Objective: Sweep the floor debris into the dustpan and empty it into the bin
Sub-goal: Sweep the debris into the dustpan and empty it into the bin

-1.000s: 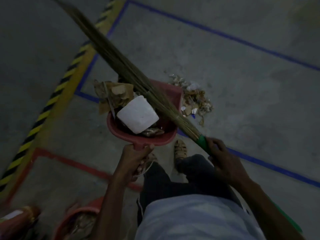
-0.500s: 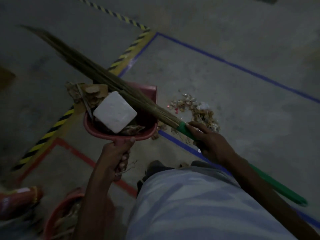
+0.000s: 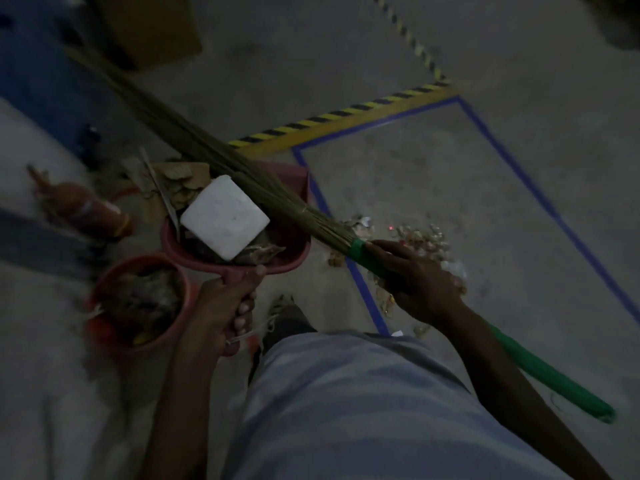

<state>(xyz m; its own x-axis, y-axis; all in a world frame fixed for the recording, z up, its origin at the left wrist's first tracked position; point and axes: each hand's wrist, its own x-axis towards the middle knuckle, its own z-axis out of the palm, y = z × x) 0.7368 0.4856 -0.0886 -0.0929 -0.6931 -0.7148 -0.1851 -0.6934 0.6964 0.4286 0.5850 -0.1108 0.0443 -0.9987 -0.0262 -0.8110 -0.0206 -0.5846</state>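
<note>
The dustpan point(image 3: 298, 188) is full and is held up just beside the bin point(image 3: 104, 327), not yet tipped in. A white block point(image 3: 225, 216) and brown scraps are piled in it. A small heap point(image 3: 415, 244) is left on the floor. The pan's handle is gripped by the left hand point(image 3: 225, 306). The broom point(image 3: 214, 161) is gripped by the right hand point(image 3: 419, 282) and laid over the pan.

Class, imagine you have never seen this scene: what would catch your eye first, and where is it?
The white foam block stands out, lying atop scraps in the red dustpan held by the left hand. The right hand grips the broom at its green collar, bristles crossing the pan. A red bin sits at lower left.
</note>
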